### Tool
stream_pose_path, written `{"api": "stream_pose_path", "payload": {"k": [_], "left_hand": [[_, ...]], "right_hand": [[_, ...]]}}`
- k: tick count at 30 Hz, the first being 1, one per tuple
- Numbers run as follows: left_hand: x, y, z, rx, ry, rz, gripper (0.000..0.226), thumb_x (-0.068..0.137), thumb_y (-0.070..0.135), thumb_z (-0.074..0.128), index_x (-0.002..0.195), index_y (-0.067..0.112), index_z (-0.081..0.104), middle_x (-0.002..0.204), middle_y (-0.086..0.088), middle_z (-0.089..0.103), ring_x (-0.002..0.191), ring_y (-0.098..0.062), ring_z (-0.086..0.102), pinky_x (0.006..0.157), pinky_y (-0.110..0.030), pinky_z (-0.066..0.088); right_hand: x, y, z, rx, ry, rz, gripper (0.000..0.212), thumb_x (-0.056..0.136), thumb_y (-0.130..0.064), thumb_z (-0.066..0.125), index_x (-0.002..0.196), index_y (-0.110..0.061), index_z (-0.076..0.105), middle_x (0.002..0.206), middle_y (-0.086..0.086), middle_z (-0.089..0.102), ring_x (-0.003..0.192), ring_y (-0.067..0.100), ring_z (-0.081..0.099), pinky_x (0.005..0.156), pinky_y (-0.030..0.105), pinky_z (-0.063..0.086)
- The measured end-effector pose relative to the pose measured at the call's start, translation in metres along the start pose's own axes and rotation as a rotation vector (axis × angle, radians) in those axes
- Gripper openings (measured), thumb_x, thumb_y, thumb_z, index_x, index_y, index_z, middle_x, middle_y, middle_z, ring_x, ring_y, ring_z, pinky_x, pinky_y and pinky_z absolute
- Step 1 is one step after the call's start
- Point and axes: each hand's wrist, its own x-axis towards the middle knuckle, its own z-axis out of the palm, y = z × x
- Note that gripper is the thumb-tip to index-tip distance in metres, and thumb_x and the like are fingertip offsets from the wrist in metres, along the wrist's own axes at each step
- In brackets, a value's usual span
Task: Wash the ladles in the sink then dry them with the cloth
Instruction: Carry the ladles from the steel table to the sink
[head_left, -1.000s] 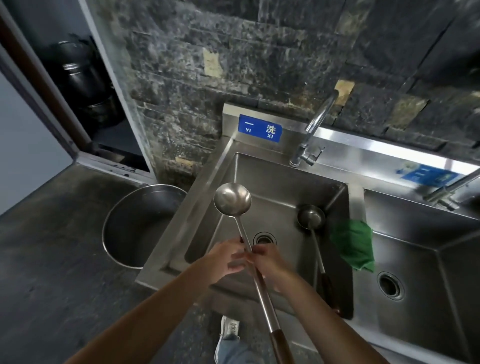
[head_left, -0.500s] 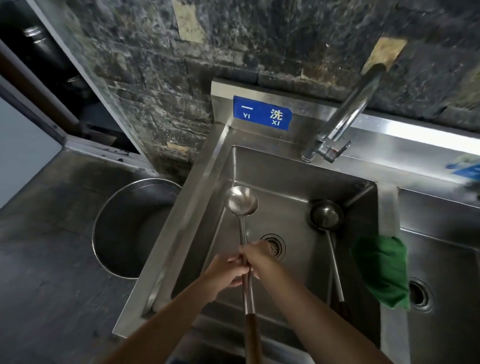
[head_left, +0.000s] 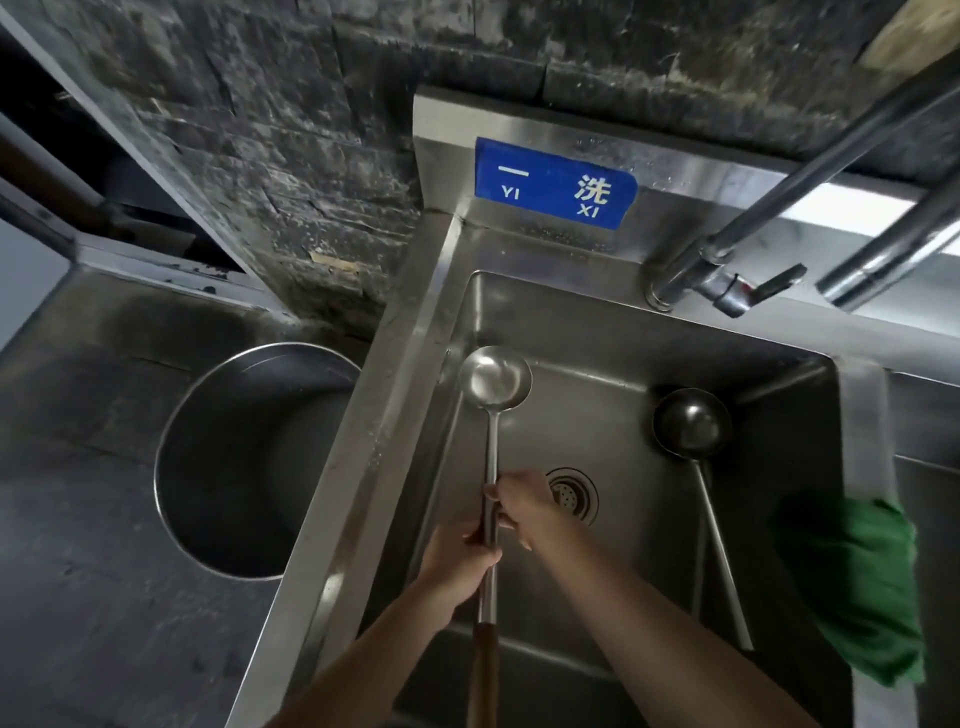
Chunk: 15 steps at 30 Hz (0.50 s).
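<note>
Wooden ladle handle cut off below both hands.

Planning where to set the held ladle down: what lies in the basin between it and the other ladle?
In the head view, only the drain and bare sink floor lie between the held ladle and the second ladle.

I see both bare forearms reaching forward from the bottom edge, meeting at the middle. My left hand is curled around the ladle shaft, thumb side up. My right hand sits just ahead, fingers wrapped on the same shaft, wrist bent inward.
</note>
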Motion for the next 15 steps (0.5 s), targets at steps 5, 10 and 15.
{"api": "stream_pose_path", "payload": {"k": [5, 10, 15], "left_hand": [[0.028, -0.012, 0.005, 0.013, 0.034, -0.044, 0.015, 0.095, 0.009, 0.056, 0.084, 0.013, 0.064, 0.068, -0.001, 0.057, 0.053, -0.009, 0.052, 0.05, -0.02, 0.041], [0.051, -0.019, -0.002, 0.006, 0.06, -0.08, 0.019, 0.098, 0.006, 0.049, 0.104, 0.016, 0.065, 0.071, -0.003, 0.056, 0.052, -0.008, 0.051, 0.046, -0.017, 0.04], [0.068, -0.024, -0.006, 0.038, 0.103, -0.078, 0.022, 0.097, 0.006, 0.051, 0.107, 0.019, 0.066, 0.074, -0.004, 0.06, 0.06, -0.014, 0.057, 0.051, -0.024, 0.044]], "right_hand": [[0.027, 0.004, 0.014, 0.056, -0.025, -0.046, 0.012, 0.089, 0.011, 0.062, 0.093, 0.008, 0.072, 0.08, 0.018, 0.066, 0.068, 0.024, 0.065, 0.075, 0.038, 0.06], [0.049, 0.005, 0.031, 0.107, -0.04, -0.048, 0.014, 0.087, 0.014, 0.062, 0.094, 0.009, 0.073, 0.087, 0.022, 0.066, 0.08, 0.029, 0.066, 0.087, 0.048, 0.06], [0.066, 0.005, 0.045, 0.1, -0.009, -0.058, 0.027, 0.084, 0.013, 0.062, 0.066, -0.006, 0.07, 0.082, 0.02, 0.062, 0.079, 0.028, 0.062, 0.084, 0.045, 0.057]]}}
